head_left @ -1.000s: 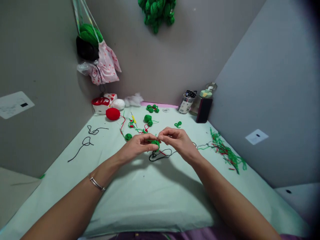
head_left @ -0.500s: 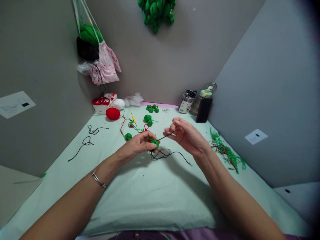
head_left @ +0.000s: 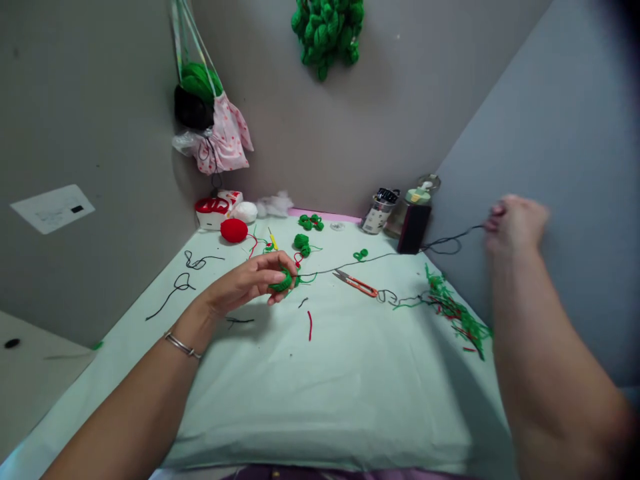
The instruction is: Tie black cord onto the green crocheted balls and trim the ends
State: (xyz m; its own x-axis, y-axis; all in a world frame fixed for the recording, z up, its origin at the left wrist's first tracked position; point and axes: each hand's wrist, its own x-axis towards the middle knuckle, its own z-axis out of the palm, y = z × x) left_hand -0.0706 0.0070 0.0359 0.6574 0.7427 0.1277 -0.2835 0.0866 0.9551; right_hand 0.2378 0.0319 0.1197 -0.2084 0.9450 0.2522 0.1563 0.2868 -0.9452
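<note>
My left hand (head_left: 250, 281) is closed round a small green crocheted piece (head_left: 283, 280) just above the pale green table cover (head_left: 320, 400). A black thread (head_left: 370, 259) runs taut from that piece to my right hand (head_left: 513, 223), which is raised far to the right and pinches the thread's end. The right hand is a little blurred. Small orange-handled scissors (head_left: 356, 283) lie on the cover under the thread. A short red thread scrap (head_left: 310, 325) lies near the middle.
Red yarn ball (head_left: 234, 230), white ball (head_left: 246, 212), green crocheted bits (head_left: 310, 222) and a yellow hook (head_left: 272, 239) lie at the back. A tin (head_left: 378, 211), a jar and a dark box (head_left: 413, 228) stand back right. Green yarn clippings (head_left: 453, 310) lie right; black threads (head_left: 175, 290) left. Bags hang on the wall.
My right hand has pulled the black thread far out to the right and up, drawing it taut. The left hand stayed with the green piece. The scissors now show.
</note>
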